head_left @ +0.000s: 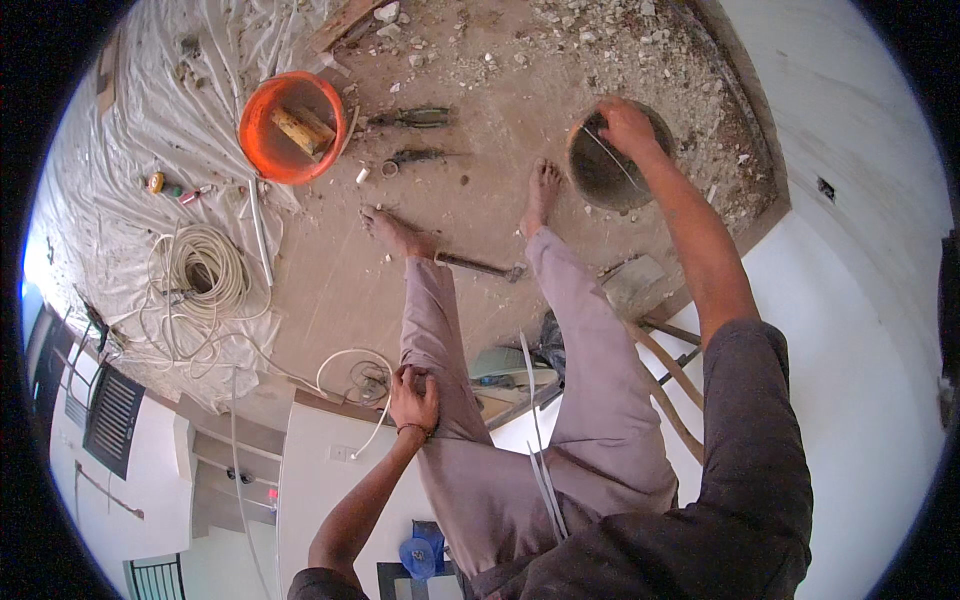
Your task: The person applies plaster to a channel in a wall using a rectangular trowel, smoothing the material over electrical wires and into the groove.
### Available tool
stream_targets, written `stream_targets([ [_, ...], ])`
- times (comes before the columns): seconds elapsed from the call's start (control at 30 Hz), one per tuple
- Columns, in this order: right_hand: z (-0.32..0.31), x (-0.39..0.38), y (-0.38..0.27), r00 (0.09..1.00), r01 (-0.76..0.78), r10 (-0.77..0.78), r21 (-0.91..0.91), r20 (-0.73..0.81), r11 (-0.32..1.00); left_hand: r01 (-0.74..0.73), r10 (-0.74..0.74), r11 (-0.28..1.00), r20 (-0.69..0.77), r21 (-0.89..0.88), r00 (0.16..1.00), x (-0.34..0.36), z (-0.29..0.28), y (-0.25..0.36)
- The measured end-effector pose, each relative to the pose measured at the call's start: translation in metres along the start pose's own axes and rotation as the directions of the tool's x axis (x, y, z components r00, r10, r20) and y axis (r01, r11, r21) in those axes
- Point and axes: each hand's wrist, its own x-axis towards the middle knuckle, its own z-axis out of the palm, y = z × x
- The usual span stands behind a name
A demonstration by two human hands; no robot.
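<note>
My left hand [413, 402] rests on my left trouser leg near the knee, its fingers apart and holding nothing. My right arm stretches forward to a dark round bucket [622, 190] beside my right foot. At its far rim my right hand [626, 127] is closed on the bucket, though some fingertips are hidden. A thin wire handle [610, 155] crosses the bucket's opening. Between my feet and legs lies a hammer [480, 266] on the dusty floor.
An orange basin [262, 150] holds a yellowish block [303, 132]. Pliers [412, 117] lie beside it. Coiled white cable [205, 265] sits on plastic sheeting [180, 110] at left. Rubble [690, 90] lines the wall at right. Curved wooden legs [670, 390] stand near my right thigh.
</note>
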Motion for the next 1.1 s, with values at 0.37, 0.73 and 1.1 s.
stream_targets([
  [0.37, -0.025, -0.149, 0.08, 0.985, -0.14, 0.13, 0.084, 0.114, 0.987, 0.082, -0.089, 0.992, 0.06, 0.097, 0.994, -0.005, 0.01, 0.025],
  [0.73, -0.176, -0.137, -0.131, 0.979, 0.193, -0.187, 0.672, -0.083, 0.715, 0.118, -0.124, 0.991, 0.108, 0.057, 0.986, 0.002, -0.016, 0.002],
  [1.1, -0.109, 0.076, -0.467, 0.97, 0.148, -0.004, 0.582, -0.241, 0.8, 0.073, -0.066, 0.982, 0.049, -0.175, 0.997, 0.027, -0.066, -0.053],
])
